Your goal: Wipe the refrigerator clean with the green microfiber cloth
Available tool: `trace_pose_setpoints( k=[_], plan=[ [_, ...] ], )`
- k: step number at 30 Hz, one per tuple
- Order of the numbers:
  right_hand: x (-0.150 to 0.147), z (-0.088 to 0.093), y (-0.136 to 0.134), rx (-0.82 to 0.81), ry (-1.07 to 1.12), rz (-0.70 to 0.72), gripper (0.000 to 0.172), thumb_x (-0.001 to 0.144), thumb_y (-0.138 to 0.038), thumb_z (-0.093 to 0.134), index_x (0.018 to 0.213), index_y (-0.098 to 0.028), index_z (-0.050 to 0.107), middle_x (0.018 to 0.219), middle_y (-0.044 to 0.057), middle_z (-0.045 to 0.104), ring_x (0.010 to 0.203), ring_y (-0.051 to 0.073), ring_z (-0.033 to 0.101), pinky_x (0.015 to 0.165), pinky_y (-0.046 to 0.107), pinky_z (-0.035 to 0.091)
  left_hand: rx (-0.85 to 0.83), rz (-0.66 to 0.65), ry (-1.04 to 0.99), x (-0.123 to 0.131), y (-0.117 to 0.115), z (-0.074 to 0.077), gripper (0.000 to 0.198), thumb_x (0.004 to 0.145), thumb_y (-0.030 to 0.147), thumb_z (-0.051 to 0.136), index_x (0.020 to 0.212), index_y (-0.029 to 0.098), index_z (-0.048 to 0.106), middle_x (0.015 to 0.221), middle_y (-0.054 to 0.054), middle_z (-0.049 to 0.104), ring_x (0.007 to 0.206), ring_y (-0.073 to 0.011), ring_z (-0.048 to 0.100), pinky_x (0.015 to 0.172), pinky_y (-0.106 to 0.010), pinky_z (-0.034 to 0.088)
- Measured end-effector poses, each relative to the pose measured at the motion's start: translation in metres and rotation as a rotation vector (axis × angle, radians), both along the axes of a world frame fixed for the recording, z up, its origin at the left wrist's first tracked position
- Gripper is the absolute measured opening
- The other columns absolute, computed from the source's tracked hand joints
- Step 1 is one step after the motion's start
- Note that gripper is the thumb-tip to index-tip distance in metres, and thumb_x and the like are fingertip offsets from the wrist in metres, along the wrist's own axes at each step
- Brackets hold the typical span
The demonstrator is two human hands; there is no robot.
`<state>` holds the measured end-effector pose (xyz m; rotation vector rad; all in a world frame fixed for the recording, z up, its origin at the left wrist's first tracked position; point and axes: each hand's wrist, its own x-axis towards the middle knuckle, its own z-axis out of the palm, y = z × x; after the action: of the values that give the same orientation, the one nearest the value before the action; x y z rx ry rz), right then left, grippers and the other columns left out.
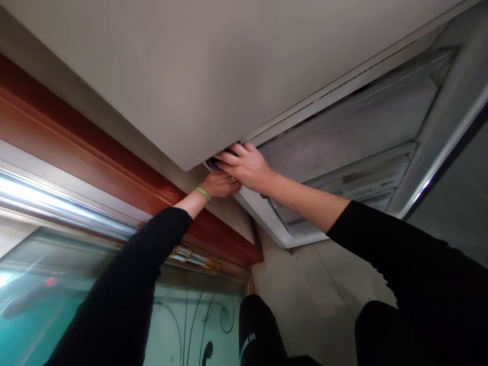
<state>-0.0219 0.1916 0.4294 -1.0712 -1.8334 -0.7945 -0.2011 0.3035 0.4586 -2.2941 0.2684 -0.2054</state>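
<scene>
- Where the big beige panel (229, 76) comes to a corner, both hands meet, close against each other.
- The right hand (247, 165) lies over that corner with its fingers (229, 156) stretched out and slightly apart, resting flat rather than clenched.
- Under those fingertips a small dark part (213, 163) shows at the panel's edge; it is mostly covered, so what it is cannot be told.
- The left hand (220, 184) sits just below the right one, touching its underside. It looks loosely curled, but its fingertips are hidden, so whether it pinches anything cannot be told.
- A green wristband (204, 193) circles the left wrist, and both arms wear black sleeves (125, 295).
- Just right of the hands, a white frame (267, 218) borders a grey recessed surface with ledges.
- Left of the hands, a red-brown wooden beam (95, 147) runs slantwise, with a bright metal rail beside it.
- Below that, patterned glass (190, 325) with dark scrollwork is in view.
</scene>
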Motion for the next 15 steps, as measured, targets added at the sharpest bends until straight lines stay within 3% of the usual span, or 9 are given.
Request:
trace_pose_setpoints(
  k=[4, 8, 10, 15],
  plan=[
    [-0.001, 0.003, -0.01, -0.016, 0.074, -0.15, 0.038, 0.115, -0.031, 0.04, 0.133, -0.027, 0.073, 0.149, 0.003, 0.069, 0.123, 0.026, 0.059, 0.09, 0.045, 0.05, 0.105, -0.165, -0.088, 0.002, -0.001, 0.003, 0.023, 0.103, 0.027, 0.057, 0.096, 0.02, 0.078, 0.086, -0.005, 0.08, 0.08, -0.0164, 0.072, 0.072, -0.033, 0.048],
    [-0.008, 0.014, -0.015, -0.12, -0.04, -0.14, 0.043, 0.115, -0.029, 0.037, 0.142, -0.031, 0.07, 0.152, -0.001, 0.067, 0.133, 0.023, 0.056, 0.099, 0.041, 0.053, 0.189, -0.361, -0.187, 0.004, -0.001, 0.011, 0.026, 0.103, 0.026, 0.058, 0.091, 0.018, 0.079, 0.081, -0.005, 0.078, 0.073, -0.0174, 0.069, 0.069, -0.034, 0.047],
    [0.02, 0.013, -0.021, -0.138, 0.067, -0.161, 0.043, 0.115, -0.029, 0.038, 0.141, -0.031, 0.071, 0.151, 0.003, 0.067, 0.133, 0.025, 0.057, 0.105, 0.045, 0.053, 0.196, -0.374, -0.154, 0.005, -0.005, 0.015, 0.02, 0.1, 0.023, 0.062, 0.092, 0.019, 0.079, 0.087, -0.005, 0.08, 0.077, -0.0176, 0.07, 0.071, -0.034, 0.05],
    [0.155, -0.011, -0.048, 0.079, 0.724, -0.346, 0.046, 0.115, -0.042, 0.034, 0.141, -0.025, 0.069, 0.147, 0.012, 0.061, 0.14, 0.032, 0.054, 0.116, 0.062, 0.047, 0.131, -0.24, -0.174, 0.01, -0.021, 0.022, 0.014, 0.094, 0.02, 0.068, 0.097, 0.022, 0.081, 0.104, -0.006, 0.083, 0.092, -0.0206, 0.075, 0.08, -0.036, 0.058]
  ],
)
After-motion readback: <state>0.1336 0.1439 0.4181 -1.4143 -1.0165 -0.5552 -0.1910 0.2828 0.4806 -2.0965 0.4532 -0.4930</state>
